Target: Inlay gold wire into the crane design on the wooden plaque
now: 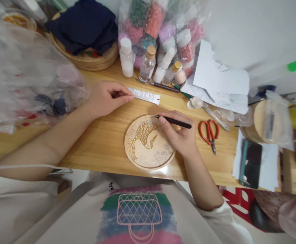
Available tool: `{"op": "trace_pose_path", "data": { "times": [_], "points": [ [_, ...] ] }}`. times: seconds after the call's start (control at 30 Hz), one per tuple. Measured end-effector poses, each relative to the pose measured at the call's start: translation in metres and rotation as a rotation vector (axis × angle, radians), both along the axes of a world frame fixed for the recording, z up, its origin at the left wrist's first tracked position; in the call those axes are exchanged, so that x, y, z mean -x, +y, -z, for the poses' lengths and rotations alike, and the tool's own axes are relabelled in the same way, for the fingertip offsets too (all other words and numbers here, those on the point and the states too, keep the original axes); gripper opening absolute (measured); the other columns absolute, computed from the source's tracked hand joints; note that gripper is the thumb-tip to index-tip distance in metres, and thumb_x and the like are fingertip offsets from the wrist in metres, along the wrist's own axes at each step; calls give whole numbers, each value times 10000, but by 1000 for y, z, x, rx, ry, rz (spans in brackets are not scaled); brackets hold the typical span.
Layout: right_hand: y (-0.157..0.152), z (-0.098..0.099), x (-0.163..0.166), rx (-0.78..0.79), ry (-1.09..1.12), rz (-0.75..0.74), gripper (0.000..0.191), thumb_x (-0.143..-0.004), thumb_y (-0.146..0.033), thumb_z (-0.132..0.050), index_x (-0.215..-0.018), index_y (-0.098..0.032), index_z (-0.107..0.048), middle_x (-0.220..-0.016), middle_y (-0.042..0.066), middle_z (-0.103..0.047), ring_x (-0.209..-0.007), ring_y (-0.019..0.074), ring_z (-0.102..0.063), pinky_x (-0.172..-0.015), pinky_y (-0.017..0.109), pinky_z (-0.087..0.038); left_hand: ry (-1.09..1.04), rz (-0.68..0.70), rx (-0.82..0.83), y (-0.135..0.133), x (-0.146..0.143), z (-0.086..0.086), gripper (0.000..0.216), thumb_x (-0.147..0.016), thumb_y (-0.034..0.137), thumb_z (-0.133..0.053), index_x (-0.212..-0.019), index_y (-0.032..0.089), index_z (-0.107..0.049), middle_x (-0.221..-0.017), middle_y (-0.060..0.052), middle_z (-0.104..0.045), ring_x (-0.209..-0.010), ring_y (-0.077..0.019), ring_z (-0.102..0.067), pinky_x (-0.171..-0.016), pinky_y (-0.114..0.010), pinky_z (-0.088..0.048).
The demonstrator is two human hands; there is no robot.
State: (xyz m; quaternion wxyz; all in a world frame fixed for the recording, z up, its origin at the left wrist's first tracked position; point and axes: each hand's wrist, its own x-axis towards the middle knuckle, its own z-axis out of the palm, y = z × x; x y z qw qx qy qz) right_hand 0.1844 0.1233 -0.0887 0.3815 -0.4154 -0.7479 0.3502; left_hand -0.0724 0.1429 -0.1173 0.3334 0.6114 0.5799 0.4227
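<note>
A round wooden plaque (142, 162) lies near the table's front edge, with a crane partly outlined in gold wire and grey drawn lines for waves. My right hand (180, 135) rests at its right rim, closed around dark tweezers (177, 122). The tweezers' tips point left, over the plaque's upper edge. Behind the plaque, a flat white tube (146, 96) with printed text lies on the table. My left hand (108, 96) has its thumb and forefinger pinched on the tube's left end. Red-handled pliers (209, 134) lie to the right of my right hand.
Several bottles, one a clear bottle with a gold cap (148, 64), stand along the back before bags of coloured material (155, 20). White papers (220, 79) lean at the back right. A phone (251, 164) lies on paper at right. Crumpled plastic bags (28, 74) fill the left.
</note>
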Motion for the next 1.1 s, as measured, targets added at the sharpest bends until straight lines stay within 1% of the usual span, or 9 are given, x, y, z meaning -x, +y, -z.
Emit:
{"op": "trace_pose_path", "data": {
  "times": [0.2,0.33,0.47,0.6,0.9,1.1],
  "points": [
    [0,1,1,3,3,-16,91,-910,-203,-682,-947,-214,-764,-912,38,-791,-820,159,-734,-753,306,-606,-8,7,-18,0,-1,1,265,-763,495,-768,-779,231,-786,-694,-8,-708,-573,-109,-525,-508,-244,-369],
    [0,1,1,18,27,-16,81,-905,-209,-688,-934,-217,-764,-903,36,-793,-815,163,-734,-746,309,-607,-18,2,-1,0,-1,2,261,-766,492,-757,-790,233,-776,-704,-2,-696,-582,-111,-519,-524,-253,-368],
    [0,1,1,18,29,-24,83,-904,-203,-688,-929,-213,-767,-885,36,-788,-798,157,-729,-725,297,-601,-21,-1,13,0,-2,2,234,-766,476,-752,-795,244,-773,-720,-2,-699,-599,-121,-523,-542,-262,-382],
    [-1,1,1,32,17,-26,91,-908,-217,-681,-935,-230,-767,-896,30,-789,-813,164,-732,-737,312,-608,-16,-5,11,-1,-2,1,201,-777,456,-749,-786,256,-772,-716,2,-694,-597,-121,-518,-542,-267,-385],
    [0,0,1,43,6,-21,92,-905,-227,-678,-929,-232,-766,-903,30,-792,-816,167,-733,-749,321,-615,-6,-16,17,-2,-4,-1,228,-767,477,-754,-788,252,-779,-694,6,-692,-572,-101,-500,-505,-258,-369],
    [1,1,0,48,30,-31,90,-902,-208,-683,-933,-215,-767,-905,38,-789,-816,159,-729,-749,310,-607,12,-11,46,-2,-3,1,284,-794,500,-730,-827,222,-777,-681,35,-649,-594,-74,-476,-530,-249,-346]
  ]
}}
